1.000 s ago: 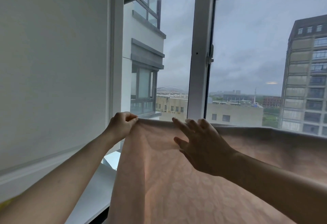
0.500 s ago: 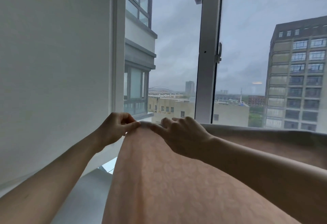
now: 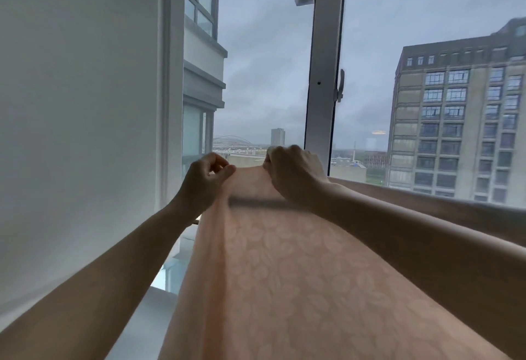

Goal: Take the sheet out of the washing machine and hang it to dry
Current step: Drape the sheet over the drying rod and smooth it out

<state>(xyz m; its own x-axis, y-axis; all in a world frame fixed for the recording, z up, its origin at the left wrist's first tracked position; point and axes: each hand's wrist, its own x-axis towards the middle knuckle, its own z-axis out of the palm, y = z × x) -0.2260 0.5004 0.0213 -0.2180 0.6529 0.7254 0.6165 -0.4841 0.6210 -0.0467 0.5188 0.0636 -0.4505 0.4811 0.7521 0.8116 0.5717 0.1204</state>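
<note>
Since the earlier frame the right hand [image 3: 293, 171] has slid left, so both hands now pinch the sheet [image 3: 284, 274] edge mid-frame, left hand [image 3: 203, 179] close by. Sheet fills the lower frame, draped over a rod [image 3: 256, 203]. With the window [image 3: 264, 75] beyond possibly open, one slipped pinch could send it sliding off.

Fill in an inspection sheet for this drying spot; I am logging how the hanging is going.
Surface: white sill under the window, partly covered by the sheet.
Job's things: peach sheet with a leaf pattern, top edge raised before the window; a dark bar shows through the sheet.
Clutter: nothing seen.
Hands: left hand pinches the top edge; right hand grips it close beside.
Cables: nothing seen.
Surroundings: white wall at left, window frame with a handle, buildings and grey sky outside.
</note>
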